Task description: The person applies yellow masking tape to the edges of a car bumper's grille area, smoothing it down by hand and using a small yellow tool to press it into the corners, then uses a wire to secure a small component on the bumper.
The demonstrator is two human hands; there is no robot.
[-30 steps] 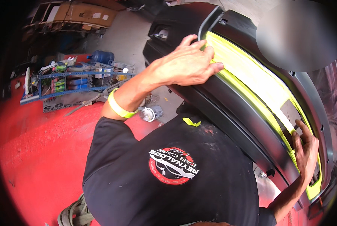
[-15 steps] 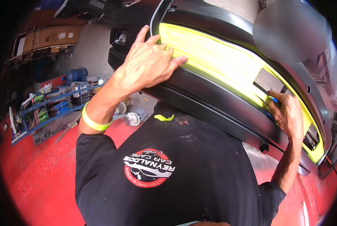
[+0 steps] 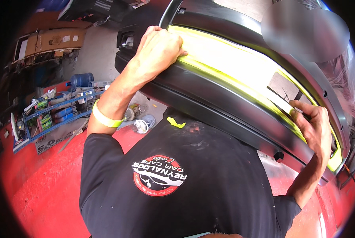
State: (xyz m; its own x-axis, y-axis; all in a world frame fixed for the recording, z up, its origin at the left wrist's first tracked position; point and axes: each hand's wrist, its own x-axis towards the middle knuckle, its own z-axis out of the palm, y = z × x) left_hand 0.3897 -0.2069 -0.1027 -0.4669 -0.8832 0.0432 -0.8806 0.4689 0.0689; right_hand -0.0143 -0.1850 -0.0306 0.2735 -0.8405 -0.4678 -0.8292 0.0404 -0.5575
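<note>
A black car bumper [image 3: 221, 97] lies across in front of me, with bright yellow film or masking tape [image 3: 225, 49] stretched over its long opening. My left hand [image 3: 159, 47] is closed over the film's left end, its fingers curled; what they grip is hidden. Farther right, the thumb and fingers of my right hand [image 3: 312, 123] pinch a narrow yellow strip [image 3: 279, 101] beside a gap in the film. A yellow band [image 3: 105, 116] circles my left forearm. One small yellow scrap [image 3: 176, 122] lies on my black shirt.
On the left, a blue rack [image 3: 60, 103] of bottles and supplies stands on the red floor [image 3: 50, 174], with a blue water jug [image 3: 82, 79] behind it. A clear container [image 3: 144, 123] sits below the bumper. Clear plastic sheeting [image 3: 346, 75] hangs at the right.
My left hand has gone from spread fingers to a curled grip. My right hand has shifted right and down, now with a yellow strip; the blue item near its fingers no longer shows.
</note>
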